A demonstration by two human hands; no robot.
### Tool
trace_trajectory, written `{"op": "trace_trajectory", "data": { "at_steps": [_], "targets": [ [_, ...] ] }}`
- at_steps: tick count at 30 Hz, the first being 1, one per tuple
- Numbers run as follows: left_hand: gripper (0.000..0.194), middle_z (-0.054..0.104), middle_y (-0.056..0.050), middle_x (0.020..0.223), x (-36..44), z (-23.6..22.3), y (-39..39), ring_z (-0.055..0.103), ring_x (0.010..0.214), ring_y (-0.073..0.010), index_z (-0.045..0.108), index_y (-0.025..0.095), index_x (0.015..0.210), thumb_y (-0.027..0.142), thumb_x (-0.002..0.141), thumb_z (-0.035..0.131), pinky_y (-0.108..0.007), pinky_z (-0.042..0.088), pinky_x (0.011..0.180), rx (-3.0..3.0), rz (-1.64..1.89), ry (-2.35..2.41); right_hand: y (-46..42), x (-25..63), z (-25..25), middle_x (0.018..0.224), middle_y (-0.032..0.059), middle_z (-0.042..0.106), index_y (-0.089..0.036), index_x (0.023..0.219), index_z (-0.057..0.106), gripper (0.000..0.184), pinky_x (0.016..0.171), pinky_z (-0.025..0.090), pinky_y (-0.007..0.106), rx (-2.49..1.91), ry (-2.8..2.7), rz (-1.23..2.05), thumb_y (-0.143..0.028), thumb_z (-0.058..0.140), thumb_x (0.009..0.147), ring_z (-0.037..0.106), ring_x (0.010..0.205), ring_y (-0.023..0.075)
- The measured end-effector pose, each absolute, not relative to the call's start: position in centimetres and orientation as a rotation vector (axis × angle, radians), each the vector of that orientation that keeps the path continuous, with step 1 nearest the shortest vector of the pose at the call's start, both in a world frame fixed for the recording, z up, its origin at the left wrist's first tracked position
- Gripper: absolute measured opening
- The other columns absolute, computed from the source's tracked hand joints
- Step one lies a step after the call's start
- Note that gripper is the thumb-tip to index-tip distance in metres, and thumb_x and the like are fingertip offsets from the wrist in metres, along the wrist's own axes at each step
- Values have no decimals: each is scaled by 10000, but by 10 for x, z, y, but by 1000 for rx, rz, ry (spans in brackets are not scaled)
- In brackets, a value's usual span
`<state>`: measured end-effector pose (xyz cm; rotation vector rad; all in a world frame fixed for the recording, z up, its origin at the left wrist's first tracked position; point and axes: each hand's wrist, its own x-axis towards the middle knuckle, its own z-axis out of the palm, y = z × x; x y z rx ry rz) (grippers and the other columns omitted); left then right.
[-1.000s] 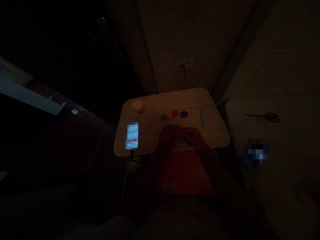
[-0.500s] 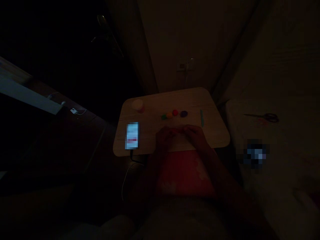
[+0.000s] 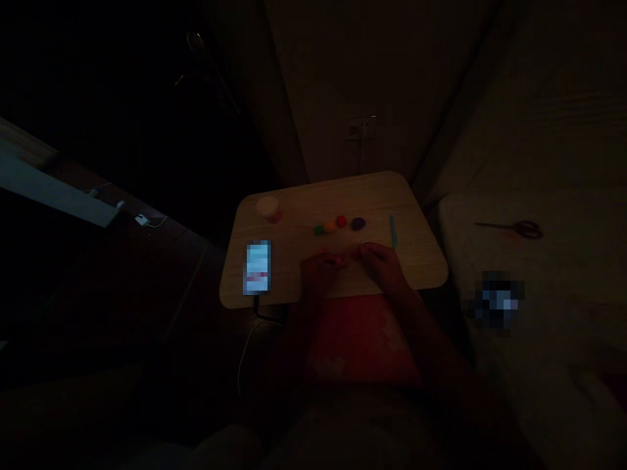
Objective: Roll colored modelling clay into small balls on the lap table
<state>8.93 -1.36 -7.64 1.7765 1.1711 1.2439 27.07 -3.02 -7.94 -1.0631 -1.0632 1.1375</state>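
Note:
In the dim light my left hand (image 3: 316,271) is closed, a small pinkish-red piece of modelling clay (image 3: 340,261) at its fingertips. My right hand (image 3: 379,259) is just to the right, its fingers pinched together; what they hold, if anything, is too dark to make out. A narrow gap separates the two hands. Beyond them lie a green lump (image 3: 319,230), an orange lump (image 3: 330,226) and a red lump (image 3: 341,221) in a row, with a purple lump (image 3: 358,224) a little apart. A turquoise stick-like tool (image 3: 393,232) rests to the right.
The small wooden table (image 3: 294,196) has rounded corners. On its left are a lidded tub (image 3: 269,209) and a lit phone (image 3: 257,267) with a cable (image 3: 256,305). Scissors (image 3: 524,228) lie on a pale surface (image 3: 553,281) at right. A wall socket (image 3: 360,128) is behind.
My hands have moved slightly apart, the left one shifting left. The reddish clay that showed between them now shows at the left fingertips. The view has shifted slightly.

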Motion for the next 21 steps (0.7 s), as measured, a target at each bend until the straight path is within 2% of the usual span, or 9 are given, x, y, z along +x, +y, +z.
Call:
{"op": "trace_trajectory", "data": {
  "at_steps": [4,7,9,13,15,18,21],
  "targets": [
    [494,711,-22,633,88,-77,-15,660,627,-155,752,194,676,507,1001,551,-343,571,857,1742,1279,1101,-31,271,-78,818,66,772,-231,697,713,420,878,553,392,-1082,-1067,1132,-634,752,808,720,877,268],
    [475,640,-2,597,88,-78,-12,578,548,-136,786,179,897,553,1014,517,-282,540,661,1666,1314,1139,-30,271,-79,818,67,771,-231,692,706,431,884,548,396,-1093,-1076,1129,-645,743,808,719,884,273],
    [459,658,-7,637,89,-78,-10,597,570,-140,779,174,1040,561,1007,534,-268,523,625,1645,1312,1139,-30,271,-81,831,70,773,-229,698,705,435,877,544,393,-1095,-1082,1122,-646,733,817,715,883,269],
    [410,772,-78,828,90,-80,-7,722,782,-192,782,170,1038,511,1009,558,-321,581,784,1660,1326,1059,-28,272,-86,806,60,759,-226,711,722,429,843,534,374,-1094,-1087,1110,-642,736,816,694,829,247],
    [329,799,-87,895,90,-81,-7,746,820,-203,787,178,998,457,987,614,-340,595,812,1639,1307,1047,-28,273,-87,799,53,753,-227,721,733,413,837,527,366,-1097,-1098,1107,-626,737,825,687,818,240],
    [206,808,-66,877,91,-81,-10,759,793,-197,787,182,892,370,921,707,-351,602,839,1608,1292,1088,-28,274,-88,805,50,754,-226,730,739,391,837,525,361,-1074,-1092,1119,-603,739,835,687,821,238],
    [180,785,-31,752,90,-78,-14,754,742,-181,765,187,744,310,875,752,-388,573,963,1654,1301,1143,-29,272,-86,815,50,762,-226,723,734,383,842,531,358,-1043,-1055,1153,-594,749,830,695,825,235]
  ]
}}
